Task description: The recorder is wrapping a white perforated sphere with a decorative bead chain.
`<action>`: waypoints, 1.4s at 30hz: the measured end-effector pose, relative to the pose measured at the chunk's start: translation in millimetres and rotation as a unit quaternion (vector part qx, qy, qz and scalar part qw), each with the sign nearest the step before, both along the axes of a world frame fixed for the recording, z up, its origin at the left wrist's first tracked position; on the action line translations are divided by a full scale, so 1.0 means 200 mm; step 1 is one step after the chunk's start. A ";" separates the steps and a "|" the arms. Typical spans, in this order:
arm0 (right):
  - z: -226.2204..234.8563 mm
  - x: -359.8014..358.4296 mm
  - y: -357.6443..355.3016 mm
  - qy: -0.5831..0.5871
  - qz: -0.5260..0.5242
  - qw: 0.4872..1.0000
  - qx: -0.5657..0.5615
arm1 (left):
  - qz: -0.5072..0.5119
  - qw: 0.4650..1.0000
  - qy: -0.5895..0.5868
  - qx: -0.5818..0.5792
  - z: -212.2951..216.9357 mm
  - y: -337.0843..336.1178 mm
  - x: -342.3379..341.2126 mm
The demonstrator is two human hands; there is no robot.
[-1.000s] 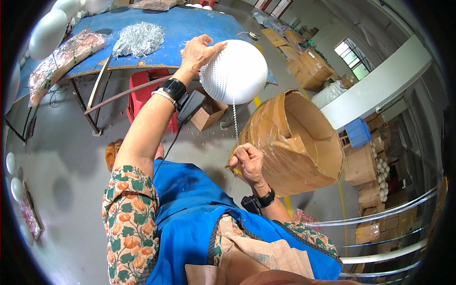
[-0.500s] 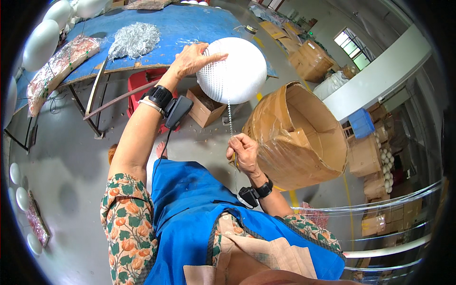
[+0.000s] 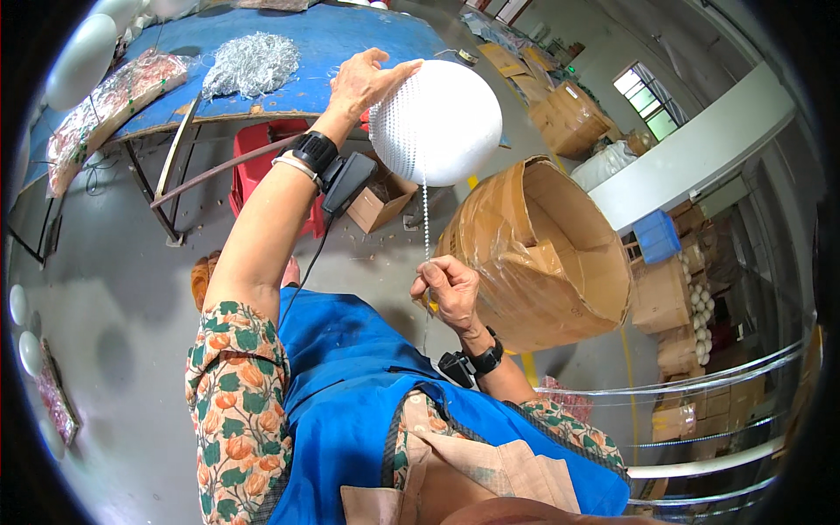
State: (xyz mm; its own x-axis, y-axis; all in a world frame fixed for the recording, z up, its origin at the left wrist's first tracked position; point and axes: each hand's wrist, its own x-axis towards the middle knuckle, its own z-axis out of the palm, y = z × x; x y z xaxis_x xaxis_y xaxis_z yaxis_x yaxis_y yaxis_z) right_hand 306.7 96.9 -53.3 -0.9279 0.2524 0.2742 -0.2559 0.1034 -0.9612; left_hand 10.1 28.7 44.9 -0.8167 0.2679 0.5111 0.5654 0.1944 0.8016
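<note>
A large white ball point(image 3: 464, 122) is up in front of me, its left part covered in close rows of small white beads and its right part smooth. My left hand point(image 3: 367, 83) grips its upper left side, thumb stretched across the top. From the ball's underside a white bead string point(image 3: 426, 219) runs straight down, taut. My right hand point(image 3: 451, 287) pinches that string between thumb and fingers, below the ball and beside the big carton. A thin tail of string drops below the fingers. What bears the ball from behind cannot be seen.
A big open cardboard carton point(image 3: 490, 262) stands just right of my right hand. Behind the ball is a blue table point(image 3: 350, 35) with a heap of white strands point(image 3: 252, 66). Under it are a red chair point(image 3: 249, 166) and a small box point(image 3: 376, 210). White balls point(image 3: 80, 61) hang at left.
The ball and my left hand sit slightly higher and farther right in view. My right hand is slightly lower on the bead string, still pinching it.
</note>
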 end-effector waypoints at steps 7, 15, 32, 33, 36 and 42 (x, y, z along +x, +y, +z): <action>0.01 -0.02 0.00 -0.010 0.018 0.999 -0.049 | -0.019 0.999 0.014 -0.022 -0.01 0.01 -0.04; -0.04 -0.01 0.07 -0.014 0.022 0.998 -0.060 | -0.084 0.996 -0.022 -0.004 -0.02 0.05 -0.01; -0.09 -0.08 0.08 -0.024 0.007 0.997 -0.067 | -0.127 0.990 -0.058 0.002 -0.03 0.02 0.00; -0.08 -0.09 0.07 -0.017 0.009 0.998 -0.066 | -0.126 0.990 -0.059 0.001 -0.05 0.01 -0.02; -0.09 -0.12 0.08 -0.008 0.012 0.997 -0.070 | -0.232 0.968 -0.068 0.075 -0.10 -0.01 -0.03; -0.08 -0.14 0.08 0.005 0.015 0.997 -0.072 | -0.251 0.965 -0.032 -0.062 -0.02 -0.06 0.05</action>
State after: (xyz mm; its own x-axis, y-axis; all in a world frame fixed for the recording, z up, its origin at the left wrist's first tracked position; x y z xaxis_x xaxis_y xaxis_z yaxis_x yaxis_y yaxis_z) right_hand 279.5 112.9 -70.0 -0.9330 0.2626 0.2462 -0.2660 -0.0423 -0.9630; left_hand 20.6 16.4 41.7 -0.5971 0.6943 0.4017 0.5629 0.0059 0.8265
